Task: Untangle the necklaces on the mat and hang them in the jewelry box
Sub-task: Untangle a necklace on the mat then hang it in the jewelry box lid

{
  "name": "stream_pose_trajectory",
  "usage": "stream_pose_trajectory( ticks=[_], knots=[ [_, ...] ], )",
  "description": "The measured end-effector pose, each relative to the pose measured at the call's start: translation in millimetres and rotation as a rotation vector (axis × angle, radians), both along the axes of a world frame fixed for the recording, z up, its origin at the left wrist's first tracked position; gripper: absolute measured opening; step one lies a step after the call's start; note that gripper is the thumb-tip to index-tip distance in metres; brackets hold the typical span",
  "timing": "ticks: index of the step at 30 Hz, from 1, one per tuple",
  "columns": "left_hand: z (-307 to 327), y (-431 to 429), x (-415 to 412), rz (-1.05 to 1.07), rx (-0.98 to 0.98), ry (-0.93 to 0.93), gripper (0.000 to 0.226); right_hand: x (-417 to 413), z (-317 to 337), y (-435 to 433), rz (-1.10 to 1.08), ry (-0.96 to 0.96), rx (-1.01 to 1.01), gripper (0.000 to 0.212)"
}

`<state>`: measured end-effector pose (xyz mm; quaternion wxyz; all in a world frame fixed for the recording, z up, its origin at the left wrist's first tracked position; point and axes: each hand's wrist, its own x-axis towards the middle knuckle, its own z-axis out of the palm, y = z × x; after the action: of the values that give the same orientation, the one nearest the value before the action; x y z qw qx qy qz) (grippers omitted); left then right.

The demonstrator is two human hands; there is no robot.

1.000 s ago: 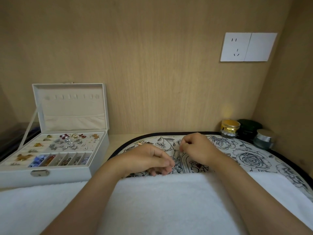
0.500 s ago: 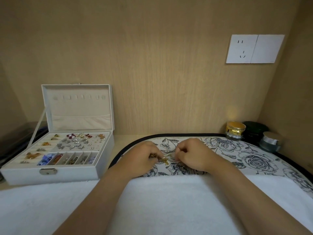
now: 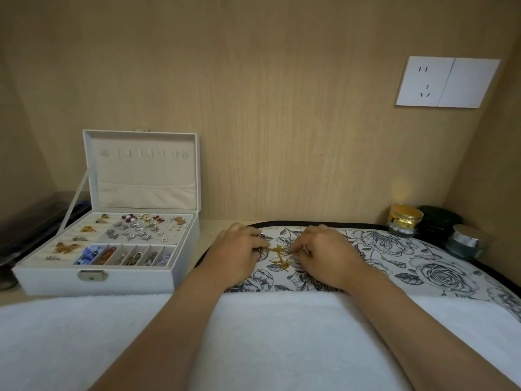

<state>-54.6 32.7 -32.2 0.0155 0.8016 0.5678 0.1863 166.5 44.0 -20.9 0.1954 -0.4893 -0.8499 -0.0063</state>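
A tangle of thin gold necklaces (image 3: 279,256) lies on the rose-printed mat (image 3: 434,266), stretched between my two hands. My left hand (image 3: 236,253) pinches the chains at their left end, fingers curled shut. My right hand (image 3: 327,253) pinches them at the right end. A loop of chain hangs down onto the mat between the hands. The white jewelry box (image 3: 112,241) stands open at the left, its lid upright with a row of hooks (image 3: 146,154) inside, no necklace on them.
Three small jars stand at the back right: a gold one (image 3: 405,223), a dark green one (image 3: 438,221), a silver-lidded one (image 3: 466,241). A white towel (image 3: 282,334) covers the front under my forearms. The box tray holds several earrings and rings. Wooden walls close in on three sides.
Both hands moved away from me onto the middle of the mat and took hold of the gold chains, now pulled out between them. The view shifted, so the box appears further right.
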Motion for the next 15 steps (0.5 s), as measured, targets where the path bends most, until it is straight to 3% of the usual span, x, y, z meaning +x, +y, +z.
stream_pose_trajectory(
  ticks=[9, 12, 15],
  knots=[
    [-0.6, -2.9, -3.0, 0.064, 0.063, -0.025, 0.02, -3.2, 0.9, -1.6, 0.055, 0.05, -0.087, 0.016],
    [-0.3, -2.3, -1.0, 0.099, 0.084, -0.024, 0.038, -5.1, 2.2, 0.6, 0.028, 0.056, -0.073, 0.015],
    [1.3, -2.0, 2.7, 0.105, 0.091, -0.004, 0.043, -13.5, -1.6, 7.5, 0.034, 0.042, -0.026, 0.027]
  ],
)
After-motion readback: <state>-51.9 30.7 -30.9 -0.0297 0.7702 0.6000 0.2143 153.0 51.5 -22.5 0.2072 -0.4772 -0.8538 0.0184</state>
